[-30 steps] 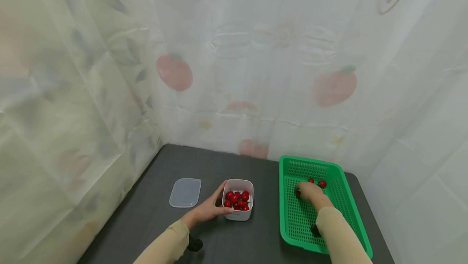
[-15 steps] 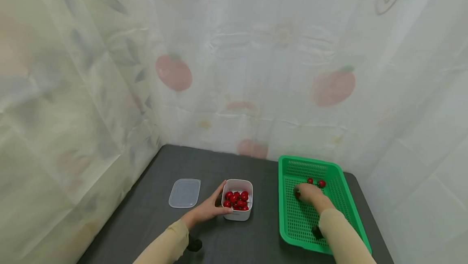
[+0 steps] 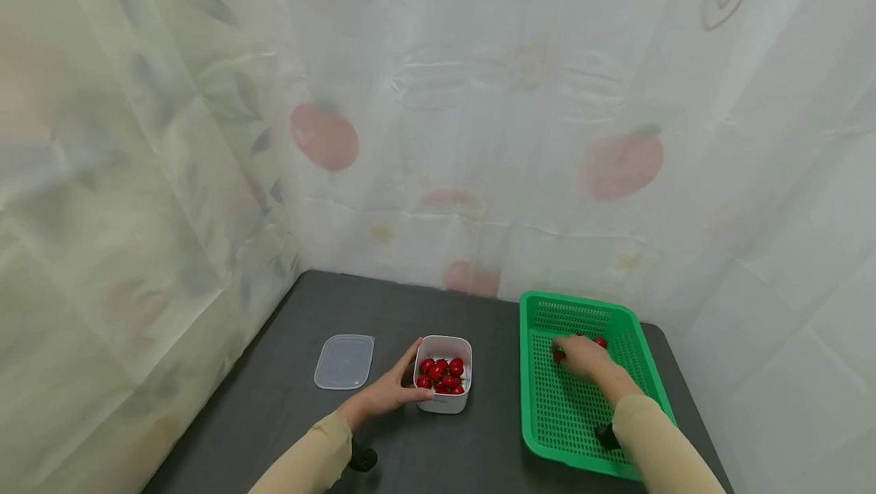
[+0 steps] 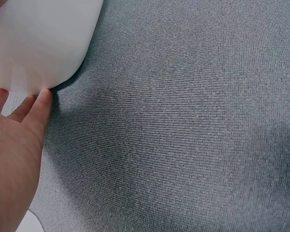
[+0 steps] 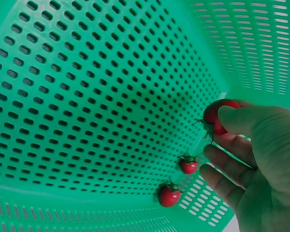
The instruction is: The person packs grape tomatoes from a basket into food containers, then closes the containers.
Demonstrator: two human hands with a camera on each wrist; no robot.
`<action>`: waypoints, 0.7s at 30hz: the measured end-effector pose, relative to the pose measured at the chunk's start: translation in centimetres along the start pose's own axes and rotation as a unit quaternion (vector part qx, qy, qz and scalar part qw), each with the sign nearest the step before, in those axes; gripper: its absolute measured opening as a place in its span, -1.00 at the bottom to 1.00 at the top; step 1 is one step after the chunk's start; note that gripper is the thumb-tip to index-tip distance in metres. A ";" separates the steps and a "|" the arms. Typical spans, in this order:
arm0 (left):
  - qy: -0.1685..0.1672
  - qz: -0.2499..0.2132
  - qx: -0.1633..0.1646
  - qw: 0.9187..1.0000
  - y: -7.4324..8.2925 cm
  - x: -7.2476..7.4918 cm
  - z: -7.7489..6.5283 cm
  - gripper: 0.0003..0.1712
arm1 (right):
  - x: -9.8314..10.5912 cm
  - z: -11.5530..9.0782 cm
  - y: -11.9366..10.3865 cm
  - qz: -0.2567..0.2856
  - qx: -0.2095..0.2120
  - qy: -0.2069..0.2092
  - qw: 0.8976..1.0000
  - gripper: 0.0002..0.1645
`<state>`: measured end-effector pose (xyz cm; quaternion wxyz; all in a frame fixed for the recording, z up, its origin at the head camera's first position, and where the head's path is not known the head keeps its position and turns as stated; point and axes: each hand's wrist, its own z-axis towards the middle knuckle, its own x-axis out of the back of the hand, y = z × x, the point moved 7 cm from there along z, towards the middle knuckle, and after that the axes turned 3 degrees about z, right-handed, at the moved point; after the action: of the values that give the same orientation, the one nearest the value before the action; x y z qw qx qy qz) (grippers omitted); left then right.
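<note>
My left hand (image 3: 387,391) holds a small white square container (image 3: 445,403), thumb on its near wall and fingers round its left side. Several red cherry tomatoes (image 3: 449,381) lie inside. In the left wrist view the fingertips press against the container's smooth wall. Inside the green basket (image 3: 525,395), my right hand (image 3: 587,359) pinches one cherry tomato (image 5: 215,116) with its green stem, thumb and index finger on it; the other fingers are loosely bent. Two more tomatoes, a lower one (image 5: 169,195) and an upper one (image 5: 188,165), lie in the basket below those fingers.
A flat translucent lid (image 3: 344,362) lies on the dark grey table (image 3: 411,308), left of the container. The slotted basket takes up the table's right side. Patterned white curtains (image 3: 438,137) rise behind and beside the table. Black wrist-worn devices show under both sleeves.
My right hand has shifted slightly up and right within the basket and now partly covers the two loose tomatoes in the head view. My left hand and the container stay put.
</note>
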<state>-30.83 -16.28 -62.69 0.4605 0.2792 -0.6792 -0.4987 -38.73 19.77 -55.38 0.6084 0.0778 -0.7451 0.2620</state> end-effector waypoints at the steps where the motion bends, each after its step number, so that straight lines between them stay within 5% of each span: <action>1: -0.001 -0.002 -0.001 1.000 0.0 0.0 0.0 0.25 | 0.1 0.0 0.0 0.002 0.001 0.004 1.000 -0.73; 21: 0.001 0.003 0.005 1.000 -0.1 0.1 -0.2 0.26 | 4.1 -0.9 -1.1 -0.001 0.048 0.092 0.995 -0.74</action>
<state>-30.71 -16.50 -62.76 0.4615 0.2800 -0.6821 -0.4933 -38.45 20.08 -51.04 0.6700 0.0829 -0.6727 0.3028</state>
